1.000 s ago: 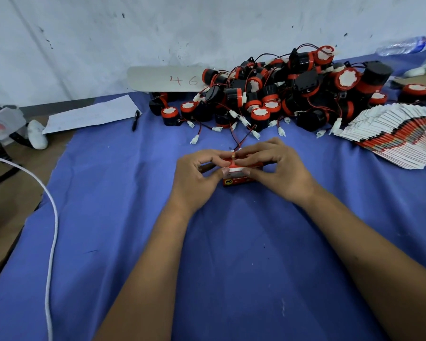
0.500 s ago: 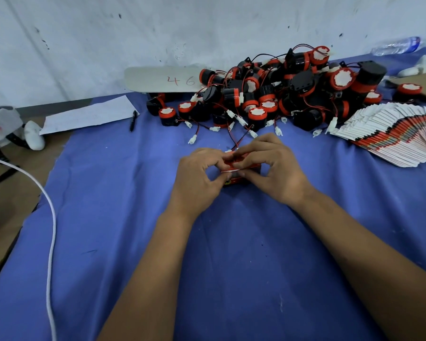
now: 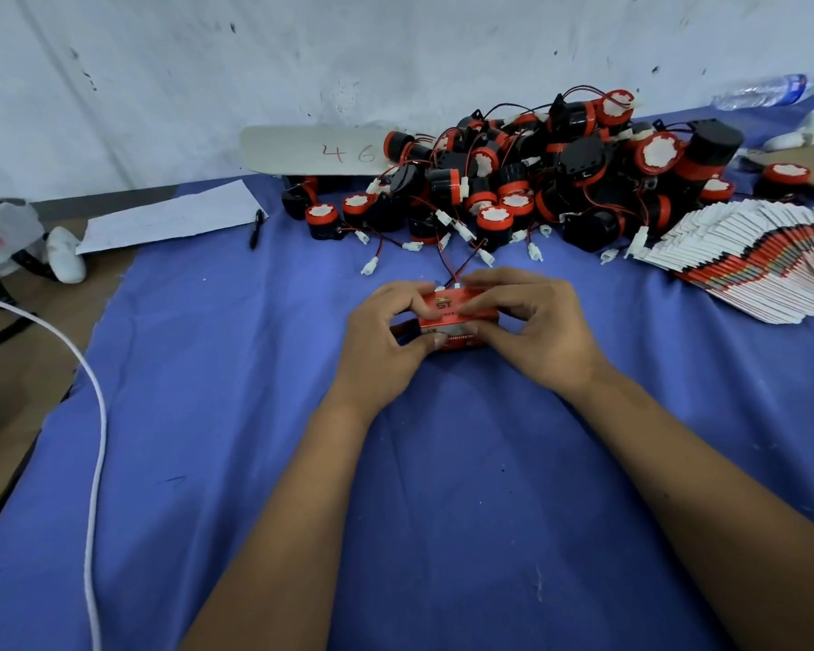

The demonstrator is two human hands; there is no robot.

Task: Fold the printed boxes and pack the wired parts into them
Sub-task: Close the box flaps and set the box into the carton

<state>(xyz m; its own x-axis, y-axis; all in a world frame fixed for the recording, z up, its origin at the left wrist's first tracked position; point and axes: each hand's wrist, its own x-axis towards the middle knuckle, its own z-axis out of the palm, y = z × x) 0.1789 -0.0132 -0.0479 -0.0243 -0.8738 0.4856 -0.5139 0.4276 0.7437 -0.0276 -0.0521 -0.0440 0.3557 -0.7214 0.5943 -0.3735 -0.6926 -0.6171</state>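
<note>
In the head view, at frame centre, the left hand [image 3: 380, 343] and right hand [image 3: 534, 328] both pinch the red printed box [image 3: 457, 317]; tuck the protruding red-black wire [image 3: 453, 273] fully inside before pressing the flap closed.

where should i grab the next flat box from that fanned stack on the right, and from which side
Probably the nearest flat box at the front edge of the fanned stack. The boxes overlap like shingles, so each exposes only a thin strip. Come in from the stack's near-left side with the right hand, pinch that free edge, thumb on top, and slide it out toward you over the blue cloth.
</note>
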